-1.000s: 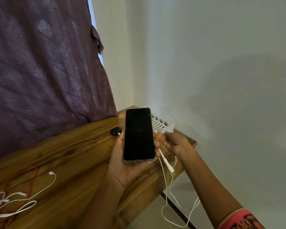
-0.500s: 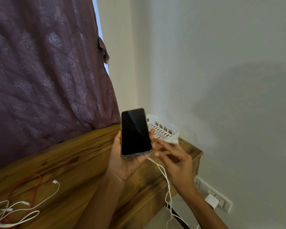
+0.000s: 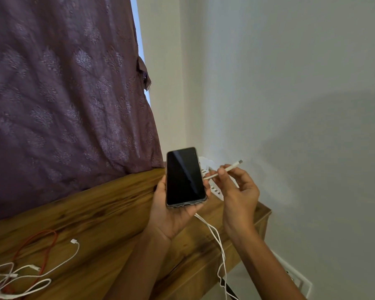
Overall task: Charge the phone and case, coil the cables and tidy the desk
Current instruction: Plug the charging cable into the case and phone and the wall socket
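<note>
So the person is at the corner of the wooden desk (image 3: pixel 100 215) with both hands up. The left hand (image 3: pixel 171 219) is wrapped around a phone (image 3: pixel 185 176), fingers curled up both long edges, screen dark and facing them, bottom edge sitting toward the palm. It's held above the desk, not resting on it.

Just to the right of that, the right hand (image 3: pixel 239 192) is pinching a white charging cable (image 3: pixel 212 234) near its end, between thumb and fingertips. The plug (image 3: pixel 239 162) sticks up and away past the fingers, tilted toward the wall and apart from the phone. More of the white cable comes out under the left hand and drops over the desk edge below the right wrist. The stretch behind the phone is hidden, so I can't follow it all the way.

Behind both hands there's a white slotted basket (image 3: pixel 217 191), mostly covered by them. Well off to the left of the left forearm, a tangle of white cables (image 3: pixel 30 276) lies on the desk with a red cable (image 3: pixel 49 239) looping through it. A purple curtain (image 3: pixel 63 94) hangs behind the desk, and a wall socket (image 3: pixel 296 277) sits low, under the right forearm.
</note>
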{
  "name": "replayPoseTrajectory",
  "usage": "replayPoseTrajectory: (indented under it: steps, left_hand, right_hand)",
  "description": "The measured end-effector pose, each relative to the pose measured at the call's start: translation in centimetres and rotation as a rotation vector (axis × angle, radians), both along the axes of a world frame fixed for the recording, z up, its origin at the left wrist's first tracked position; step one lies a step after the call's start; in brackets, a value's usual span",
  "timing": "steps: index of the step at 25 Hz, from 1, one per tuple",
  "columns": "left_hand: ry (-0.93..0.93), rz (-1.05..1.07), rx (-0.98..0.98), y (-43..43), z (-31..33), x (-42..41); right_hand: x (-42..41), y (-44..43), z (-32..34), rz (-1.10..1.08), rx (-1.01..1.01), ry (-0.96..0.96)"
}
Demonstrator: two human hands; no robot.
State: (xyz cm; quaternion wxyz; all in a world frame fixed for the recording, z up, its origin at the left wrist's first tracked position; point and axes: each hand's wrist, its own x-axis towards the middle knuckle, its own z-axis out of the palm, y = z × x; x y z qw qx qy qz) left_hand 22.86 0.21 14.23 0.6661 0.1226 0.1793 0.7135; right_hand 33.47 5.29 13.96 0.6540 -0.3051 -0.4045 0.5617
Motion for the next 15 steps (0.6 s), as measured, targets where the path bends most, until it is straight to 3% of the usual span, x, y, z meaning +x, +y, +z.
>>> replayPoseTrajectory:
  steps: [6, 15]
  left_hand:
    - [0.179, -0.039, -0.114, -0.3, 1.3, -1.3]
    - [-0.068, 0.314, -0.028, 4.5, 4.2, -8.8]
  right_hand:
    - [-0.3, 1.5, 2.5, 0.046, 0.096, -0.102]
    - [-6.8, 1.1, 3.2, -0.008, 0.469, -0.502]
